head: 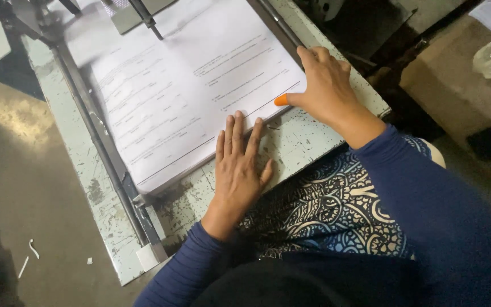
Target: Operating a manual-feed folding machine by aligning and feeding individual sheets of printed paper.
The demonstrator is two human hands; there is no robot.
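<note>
Head view: top of the paper stack (188, 96) is cut off at the upper frame edge, print too small to read. Stack is white printed sheets, centre-left on the worn table (308, 142). Left hand (238, 165) open, flat, fingertips at the stack's near edge. Right hand (325, 85) open on the stack's right corner, orange thumb cot (281, 100) on the sheet.

**White sheets, pale green table, one orange thumb**

A stack of white paper (188, 96) printed with thin black lines lies on a pale green table (296, 142) flecked with dark chips. The right hand (328, 85) wears an orange thumb cover (281, 100) (the brightest spot in view). Both sleeves (427, 193) are dark blue; the lap cloth (325, 210) is navy with cream swirls. The floor (24, 187) is dull grey-brown.
</note>
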